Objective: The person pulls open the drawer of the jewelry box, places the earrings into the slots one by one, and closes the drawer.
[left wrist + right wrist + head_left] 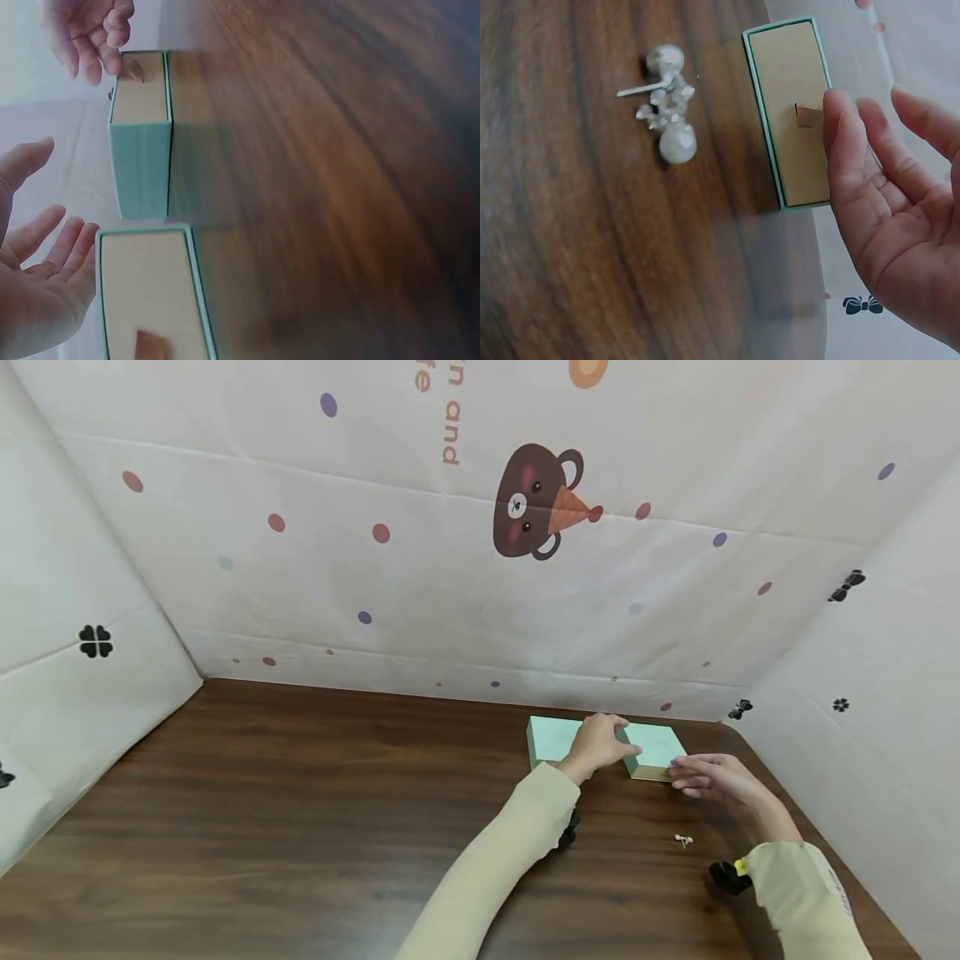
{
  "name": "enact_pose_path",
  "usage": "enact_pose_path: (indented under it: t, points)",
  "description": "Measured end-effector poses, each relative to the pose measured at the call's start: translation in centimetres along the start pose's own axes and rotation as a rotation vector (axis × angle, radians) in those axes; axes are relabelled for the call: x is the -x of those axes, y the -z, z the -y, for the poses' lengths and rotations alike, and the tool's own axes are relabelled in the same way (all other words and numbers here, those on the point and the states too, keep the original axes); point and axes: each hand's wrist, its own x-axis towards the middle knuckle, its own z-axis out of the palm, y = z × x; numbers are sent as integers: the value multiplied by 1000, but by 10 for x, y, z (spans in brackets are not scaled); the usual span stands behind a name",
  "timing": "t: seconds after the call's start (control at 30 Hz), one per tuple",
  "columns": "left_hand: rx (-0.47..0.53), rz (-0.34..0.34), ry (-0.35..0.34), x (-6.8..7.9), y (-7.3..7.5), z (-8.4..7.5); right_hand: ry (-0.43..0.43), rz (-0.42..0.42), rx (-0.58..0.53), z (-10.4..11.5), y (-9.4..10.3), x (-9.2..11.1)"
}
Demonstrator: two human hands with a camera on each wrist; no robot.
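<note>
Two mint-green drawer boxes lie side by side at the back right of the table. My left hand (598, 745) is over the right end of the left box (551, 739), its thumb overlapping the right box (655, 743) in the head view. In the left wrist view those fingers spread apart beside the near box, holding nothing. My right hand (716, 777) has its fingertips at the front right corner of the right box. That box's tan drawer front (787, 150) has a small brown ribbon tab (805, 115) by my fingertips. Pearl earrings (676, 142) lie in front of it.
The dark wood table (300, 810) extends left and toward me. A printed white cloth wall (420, 585) rises right behind the boxes, and another cloth wall (885, 760) runs along the right edge. Dark wrist cameras (729, 877) hang beneath my sleeves.
</note>
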Motion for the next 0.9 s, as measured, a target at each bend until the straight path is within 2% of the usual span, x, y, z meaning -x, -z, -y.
enact_pose_path:
  t: [0.2,0.43,0.6,0.73,0.9]
  points:
    - [-35,23,14,-7,-12,2,-100,28,-36,-4,0,0]
    - [-144,71,21,-16,-19,-1,-191,68,29,-5,-1,-2]
    - [-246,124,31,-18,-21,-4,-226,84,72,-9,-2,-2]
    - [-282,144,42,-20,-21,-6,-241,67,72,-9,-5,-5]
    - [-319,175,25,-21,-21,-7,-265,38,48,-7,-8,-9]
